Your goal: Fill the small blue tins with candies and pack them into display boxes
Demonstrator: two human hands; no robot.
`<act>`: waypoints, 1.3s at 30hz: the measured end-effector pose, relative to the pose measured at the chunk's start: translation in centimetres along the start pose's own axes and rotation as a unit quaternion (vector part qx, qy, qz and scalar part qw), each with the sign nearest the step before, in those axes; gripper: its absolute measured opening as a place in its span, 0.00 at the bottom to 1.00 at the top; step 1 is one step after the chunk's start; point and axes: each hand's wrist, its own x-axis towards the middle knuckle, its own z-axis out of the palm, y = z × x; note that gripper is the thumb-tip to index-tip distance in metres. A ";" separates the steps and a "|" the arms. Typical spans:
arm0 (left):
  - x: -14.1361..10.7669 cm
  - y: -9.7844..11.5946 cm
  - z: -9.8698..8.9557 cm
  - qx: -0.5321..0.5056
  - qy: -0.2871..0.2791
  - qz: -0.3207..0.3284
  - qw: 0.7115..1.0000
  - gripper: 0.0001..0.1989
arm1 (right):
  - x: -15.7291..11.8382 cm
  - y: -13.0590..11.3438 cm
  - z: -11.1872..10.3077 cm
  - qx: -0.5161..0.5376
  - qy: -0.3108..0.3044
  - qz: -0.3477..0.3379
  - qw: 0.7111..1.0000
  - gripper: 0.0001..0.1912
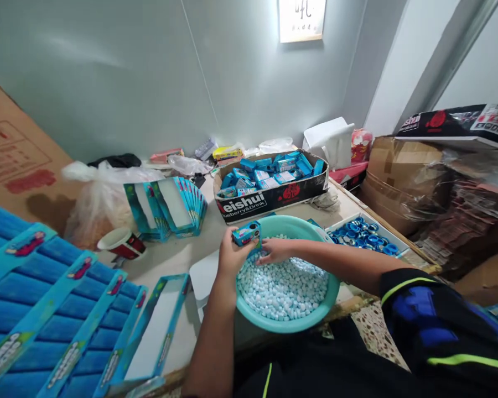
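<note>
My left hand (228, 255) is closed around a small blue box (244, 234), holding it above the left rim of a turquoise basin (274, 326). Pale blue and white pellets (288, 296), like small candies, lie heaped in the basin. Reaching in from the right, my right hand (277, 250) is just above the pellets, beside the box. Its fingers are bent together; whatever is between them is too small to make out.
Behind the basin stands a black-edged carton (269, 200) full of small blue boxes. A white tray (402, 251) of blue ring-shaped pieces sits right. At left are stacked blue display boxes (66, 309), an open blue tray (155, 326), folded cartons (182, 204) and a paper cup (122, 243).
</note>
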 end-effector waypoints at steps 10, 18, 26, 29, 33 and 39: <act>0.0 1.1 0.1 0.076 -0.077 -0.022 0.994 0.28 | -5.8 -3.5 -2.7 0.029 -0.210 0.138 0.967 0.57; 0.5 1.7 1.1 0.157 -0.139 -0.016 0.978 0.27 | -5.9 -3.9 -2.6 0.010 -0.182 0.173 0.968 0.58; 0.7 1.7 1.3 0.183 -0.134 0.007 0.974 0.25 | -4.9 -3.3 -1.6 0.014 -0.080 0.208 0.975 0.38; 0.7 1.5 1.3 0.170 -0.125 -0.008 0.978 0.27 | -4.8 -2.8 -2.1 0.010 -0.058 0.180 0.982 0.26; 0.3 1.6 1.2 0.178 -0.119 -0.037 0.976 0.28 | -5.7 -2.4 -3.4 0.053 -0.026 0.149 0.987 0.15; -0.4 1.8 1.1 0.220 -0.094 -0.045 0.970 0.29 | -7.3 -3.3 -4.7 0.254 0.071 0.106 0.959 0.07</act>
